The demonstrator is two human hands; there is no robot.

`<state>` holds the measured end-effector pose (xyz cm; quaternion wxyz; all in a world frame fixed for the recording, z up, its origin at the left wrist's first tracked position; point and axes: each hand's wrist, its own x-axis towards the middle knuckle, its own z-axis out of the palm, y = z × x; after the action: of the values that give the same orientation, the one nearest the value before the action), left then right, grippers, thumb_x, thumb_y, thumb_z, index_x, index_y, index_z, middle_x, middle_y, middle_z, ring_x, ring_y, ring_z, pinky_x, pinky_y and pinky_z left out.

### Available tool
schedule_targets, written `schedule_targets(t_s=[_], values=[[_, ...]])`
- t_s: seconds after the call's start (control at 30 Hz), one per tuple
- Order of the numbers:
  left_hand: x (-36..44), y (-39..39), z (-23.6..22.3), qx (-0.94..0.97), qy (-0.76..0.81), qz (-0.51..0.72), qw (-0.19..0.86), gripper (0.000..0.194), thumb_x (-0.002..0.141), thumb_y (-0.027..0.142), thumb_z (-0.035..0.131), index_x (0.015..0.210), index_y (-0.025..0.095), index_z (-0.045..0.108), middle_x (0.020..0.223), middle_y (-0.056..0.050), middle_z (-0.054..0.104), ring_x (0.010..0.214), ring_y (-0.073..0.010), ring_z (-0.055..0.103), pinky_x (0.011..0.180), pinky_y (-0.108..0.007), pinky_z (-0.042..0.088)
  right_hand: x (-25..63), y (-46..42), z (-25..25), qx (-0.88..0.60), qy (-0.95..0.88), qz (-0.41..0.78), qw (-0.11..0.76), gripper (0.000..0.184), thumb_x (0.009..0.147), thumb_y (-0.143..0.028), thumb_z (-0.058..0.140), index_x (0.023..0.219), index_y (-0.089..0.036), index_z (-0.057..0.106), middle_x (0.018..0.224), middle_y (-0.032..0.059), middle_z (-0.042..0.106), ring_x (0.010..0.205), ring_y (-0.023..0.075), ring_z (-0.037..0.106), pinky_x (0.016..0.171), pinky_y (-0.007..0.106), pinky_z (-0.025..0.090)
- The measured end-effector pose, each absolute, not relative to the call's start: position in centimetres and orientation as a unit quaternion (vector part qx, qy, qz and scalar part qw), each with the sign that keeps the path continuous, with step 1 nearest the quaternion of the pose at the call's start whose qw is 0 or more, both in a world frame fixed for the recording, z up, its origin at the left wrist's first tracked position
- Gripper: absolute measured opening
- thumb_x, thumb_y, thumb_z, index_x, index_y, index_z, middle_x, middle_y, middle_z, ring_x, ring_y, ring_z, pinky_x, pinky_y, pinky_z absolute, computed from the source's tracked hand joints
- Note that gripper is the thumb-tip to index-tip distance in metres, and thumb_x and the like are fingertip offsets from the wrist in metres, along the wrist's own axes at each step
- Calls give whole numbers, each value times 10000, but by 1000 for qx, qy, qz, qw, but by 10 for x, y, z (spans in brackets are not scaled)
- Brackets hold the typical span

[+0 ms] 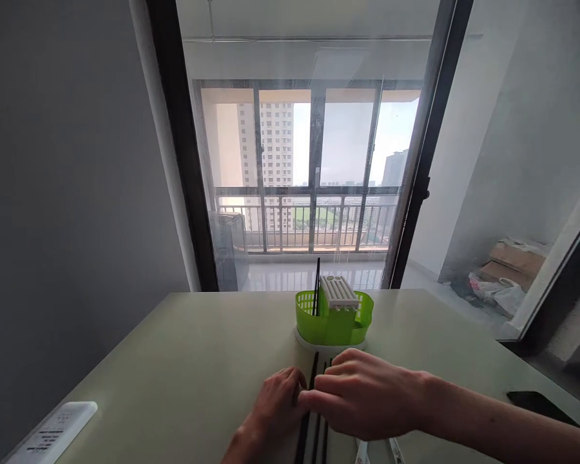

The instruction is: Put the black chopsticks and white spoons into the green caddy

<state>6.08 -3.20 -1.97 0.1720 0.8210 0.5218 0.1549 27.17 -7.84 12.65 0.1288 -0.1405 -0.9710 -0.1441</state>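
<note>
Far left, a white, round-cornered, flat plastic object (pixel 53 432) with dark printing lies on the pale, glossy table (pixel 198 361). Next, the left hand (pixel 276 403), fingers curled in beside the long, thin black chopsticks (pixel 302 438); grip on them can't be told. Chopsticks lie lengthwise, slightly spread, pointing toward the bright green plastic basket (pixel 336 328), which stands behind both hands (white slotted rack (pixel 339 293) on it, dark upright sticks (pixel 316 287) inside). Right hand (pixel 367 396) reaches across the chopsticks, fingers bent, fingertips hidden; hold unclear. Below it, two slim white pieces (pixel 362 451), partly visible. Far right, a flat black object (pixel 541 406), partly behind the forearm.
</note>
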Motion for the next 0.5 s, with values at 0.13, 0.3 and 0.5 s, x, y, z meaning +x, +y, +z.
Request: schedule_targets(t_s=[0.13,0.3,0.5], values=[[46,-23,-17,820,531,139,161,163,810,297,655,958,232,655,1060,-36,696,964,-211,652,831,-275,462,281,-93,121,-148,-971,-151,110,137,986,-145,458,952,-221,567,684,-55,632,547,106,490,544,308,260],[30,-17,-12,790,600,109,61,181,914,248,538,1054,222,649,1126,-62,674,1058,-226,626,921,-316,430,288,-94,123,-166,-972,-133,98,126,964,-143,466,965,-225,562,700,-40,641,557,108,492,547,305,249],[27,-11,-13,768,631,105,-24,134,922,155,565,983,185,680,1082,-100,691,1066,-274,637,919,-370,446,284,-96,122,-168,-976,-110,88,131,951,-151,481,920,-229,582,686,-32,651,537,105,504,522,305,242]])
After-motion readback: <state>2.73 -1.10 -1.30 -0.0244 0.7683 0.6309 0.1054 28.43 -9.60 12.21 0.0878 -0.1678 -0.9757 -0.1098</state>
